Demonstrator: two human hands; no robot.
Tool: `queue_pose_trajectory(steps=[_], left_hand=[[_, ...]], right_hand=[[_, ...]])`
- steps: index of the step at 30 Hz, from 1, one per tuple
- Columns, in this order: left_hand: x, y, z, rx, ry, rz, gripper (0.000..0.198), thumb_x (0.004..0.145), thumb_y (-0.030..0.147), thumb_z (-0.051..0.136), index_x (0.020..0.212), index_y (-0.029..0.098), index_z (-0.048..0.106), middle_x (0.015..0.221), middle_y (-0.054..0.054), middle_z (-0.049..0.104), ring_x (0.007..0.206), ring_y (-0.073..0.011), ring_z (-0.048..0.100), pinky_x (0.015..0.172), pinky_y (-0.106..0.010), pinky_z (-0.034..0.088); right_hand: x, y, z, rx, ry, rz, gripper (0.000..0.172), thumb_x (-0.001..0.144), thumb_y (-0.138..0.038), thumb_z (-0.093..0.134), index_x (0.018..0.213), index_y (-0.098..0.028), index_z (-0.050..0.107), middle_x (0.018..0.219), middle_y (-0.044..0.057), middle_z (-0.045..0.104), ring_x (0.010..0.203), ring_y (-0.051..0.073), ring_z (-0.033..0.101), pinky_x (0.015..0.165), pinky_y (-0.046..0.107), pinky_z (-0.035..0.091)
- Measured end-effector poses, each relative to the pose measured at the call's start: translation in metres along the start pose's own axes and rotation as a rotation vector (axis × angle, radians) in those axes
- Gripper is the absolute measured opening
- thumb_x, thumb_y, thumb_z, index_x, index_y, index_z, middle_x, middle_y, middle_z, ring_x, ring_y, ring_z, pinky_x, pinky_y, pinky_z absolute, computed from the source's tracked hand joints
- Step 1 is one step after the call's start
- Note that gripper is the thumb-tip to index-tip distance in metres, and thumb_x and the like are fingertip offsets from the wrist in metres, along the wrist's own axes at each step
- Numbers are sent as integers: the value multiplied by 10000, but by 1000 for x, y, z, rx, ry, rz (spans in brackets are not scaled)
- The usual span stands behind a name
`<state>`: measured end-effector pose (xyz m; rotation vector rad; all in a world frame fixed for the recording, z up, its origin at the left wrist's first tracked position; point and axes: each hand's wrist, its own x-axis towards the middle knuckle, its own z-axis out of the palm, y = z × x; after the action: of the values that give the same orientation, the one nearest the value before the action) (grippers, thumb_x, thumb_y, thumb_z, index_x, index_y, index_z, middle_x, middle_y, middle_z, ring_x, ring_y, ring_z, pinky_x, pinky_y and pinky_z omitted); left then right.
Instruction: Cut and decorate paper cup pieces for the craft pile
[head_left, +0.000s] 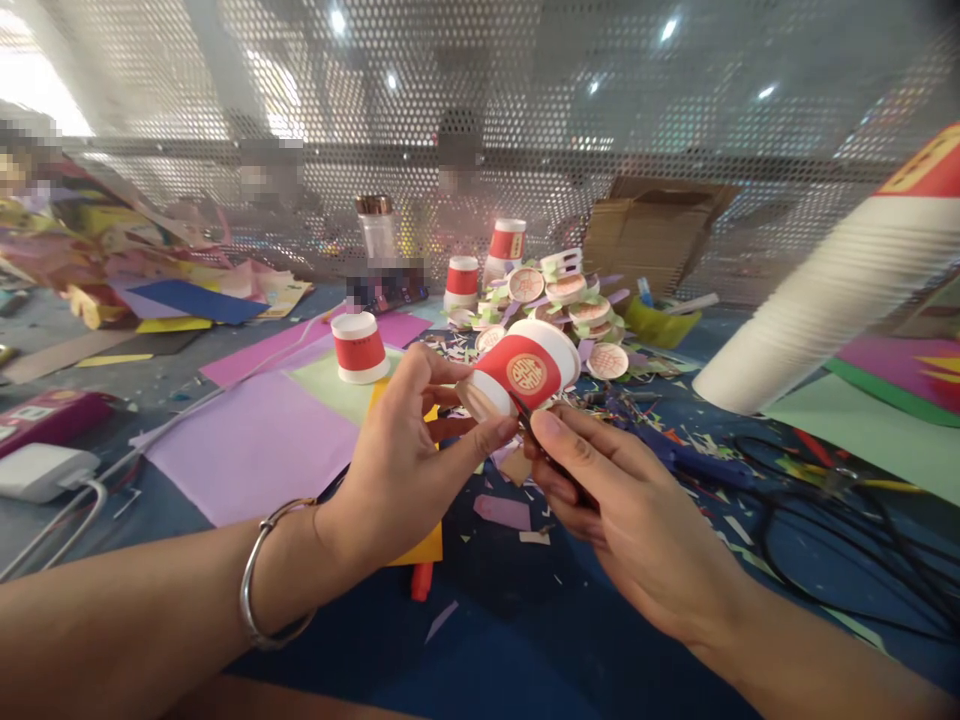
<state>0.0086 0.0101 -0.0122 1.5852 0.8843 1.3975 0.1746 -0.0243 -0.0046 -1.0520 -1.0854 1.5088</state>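
In the middle of the head view, my left hand (409, 445) grips one end of a white paper cup (529, 375). A red band with a round gold emblem circles the cup, which lies tilted on its side in the air. My right hand (611, 485) is closed around a slim dark tool (559, 462). The tool's tip touches the cup's lower side near my left thumb; most of it is hidden by my fingers, so its kind is unclear. Behind my left hand, another red-banded paper cup (360, 348) stands on coloured paper.
A heap of cut cup pieces (589, 300) lies behind the held cup. Stacked paper cups (825, 290) lean at right, above black cables (772, 540) and a blue glue gun (697, 460). Purple paper (247, 440) spreads at left, near a white charger (49, 470). A perforated metal screen (480, 120) stands behind.
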Motion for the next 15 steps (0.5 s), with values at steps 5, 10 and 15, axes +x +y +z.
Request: queue_pose_trajectory(steps=[5,10,15], left_hand=[[3,-5,-4,31,-65,-48,301,840,327,779,950,219,520,933,-31,690,835,-170,667,702,-305,558],[4,-4,-4,-24,-72,-92,293,837,304,785,944,209,530,931,-23,689,832,-155,679,708,-283,570],[0,0,0,-49,-40,-55,287,827,256,787,934,218,523,925,-14,673,824,-148,668,674,-261,584]], right_hand=[[2,4,-2,-30,4,12,354,887,-519,716,795,-202,588,668,-49,352,589,103,191,452,221,140],[1,5,1,-35,18,14,341,894,-518,712,814,-208,596,677,-50,349,597,103,201,451,201,167],[-1,4,2,-35,5,-1,344,897,-510,712,792,-208,585,682,-49,354,594,98,224,442,183,191]])
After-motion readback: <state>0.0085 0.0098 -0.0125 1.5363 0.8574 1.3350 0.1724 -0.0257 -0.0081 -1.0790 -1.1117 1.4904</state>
